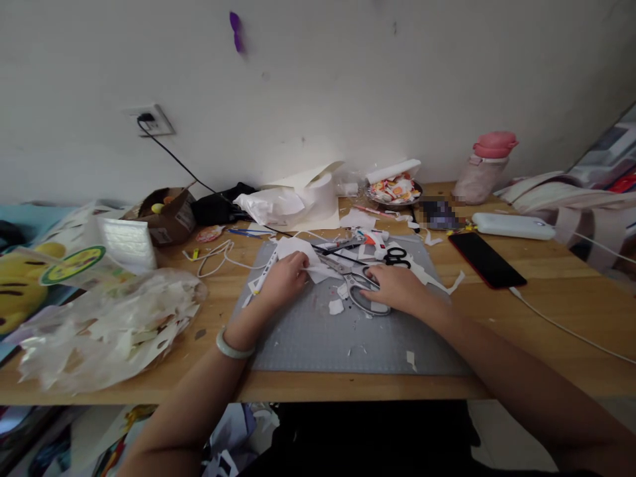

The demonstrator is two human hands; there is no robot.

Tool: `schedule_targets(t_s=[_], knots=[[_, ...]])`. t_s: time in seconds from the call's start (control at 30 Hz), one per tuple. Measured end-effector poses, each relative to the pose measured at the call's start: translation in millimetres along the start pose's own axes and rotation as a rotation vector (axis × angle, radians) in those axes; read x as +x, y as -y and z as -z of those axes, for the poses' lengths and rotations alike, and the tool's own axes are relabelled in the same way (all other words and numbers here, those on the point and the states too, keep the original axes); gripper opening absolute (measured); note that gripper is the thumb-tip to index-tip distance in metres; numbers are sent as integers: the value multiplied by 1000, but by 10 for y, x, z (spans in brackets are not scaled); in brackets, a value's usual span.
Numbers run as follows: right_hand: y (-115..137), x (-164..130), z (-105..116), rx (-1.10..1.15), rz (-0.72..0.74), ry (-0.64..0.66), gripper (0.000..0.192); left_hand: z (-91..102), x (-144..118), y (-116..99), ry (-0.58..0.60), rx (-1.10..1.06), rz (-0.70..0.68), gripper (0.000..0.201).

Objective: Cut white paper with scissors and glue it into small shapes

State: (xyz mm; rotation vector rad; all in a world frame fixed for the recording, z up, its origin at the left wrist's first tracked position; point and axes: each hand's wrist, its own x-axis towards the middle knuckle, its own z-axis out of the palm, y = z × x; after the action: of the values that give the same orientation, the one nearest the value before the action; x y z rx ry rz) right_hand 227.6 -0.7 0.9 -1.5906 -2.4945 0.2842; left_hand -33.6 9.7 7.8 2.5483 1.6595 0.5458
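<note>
- On the grey cutting mat (318, 338) in the middle of the counter (546, 291), both my hands are busy with paper stuff.
- Left hand (284, 281) is pinched onto a white paper piece (298, 252), fingers curled over its near edge, holding it flat on the mat.
- Right hand (397, 289) sits on the handles of the big silver scissors (358, 283). Looks like a loose grasp on them, though I can't tell if my fingers are through the loops.
- Scissors lie with their long axis running left and away from me, blades pointing at the paper, tips just beside it. So the paper is straight off to the left of my right grip.
- A second pair, black-handled scissors (396, 256), lies just past my right hand, untouched.
- Little white scraps (336, 307) are scattered between my hands.
- Phone (485, 260) sits well off to the right, and a bag of offcuts (106, 324) to the left.
</note>
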Motion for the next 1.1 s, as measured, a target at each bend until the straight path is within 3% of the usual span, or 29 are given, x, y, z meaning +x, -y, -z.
schedule_targets(t_s=[0.13, 0.2, 0.27, 0.37, 0.5, 0.63, 0.73, 0.83, 0.9, 0.97, 1.1], knots=[[16, 4, 13, 20, -47, 16, 27, 20, -9, -16, -217, 16, 67, 2], [25, 5, 18, 42, -56, 17, 27, 56, -22, -43, -309, 90, 163, 9], [31, 8, 23, 78, -70, 21, 27, 94, -29, -73, -274, 95, 231, 18], [21, 24, 27, 168, -119, 40, 30, 117, -24, -108, -94, 39, 303, 34], [-40, 62, 24, 261, -177, 59, 32, 73, -11, -104, 72, -148, 244, 42], [-123, 110, 2, 411, -199, 78, 29, 1, -26, -77, -68, -385, 265, 35], [-130, 135, -1, 578, -250, 30, 28, -62, -39, -89, -182, -698, 297, 29], [-63, 119, 46, 841, -307, 61, 22, -122, -31, -130, -173, -1000, 350, 19], [-8, 80, 99, 1045, -321, 155, 22, -151, -12, -152, -144, -1098, 402, 26], [27, 32, 147, 1194, -265, 247, 25, -169, 13, -161, -161, -1137, 437, 33], [16, -33, 166, 1380, -85, 294, 32, -177, 52, -152, -350, -1181, 407, 37]])
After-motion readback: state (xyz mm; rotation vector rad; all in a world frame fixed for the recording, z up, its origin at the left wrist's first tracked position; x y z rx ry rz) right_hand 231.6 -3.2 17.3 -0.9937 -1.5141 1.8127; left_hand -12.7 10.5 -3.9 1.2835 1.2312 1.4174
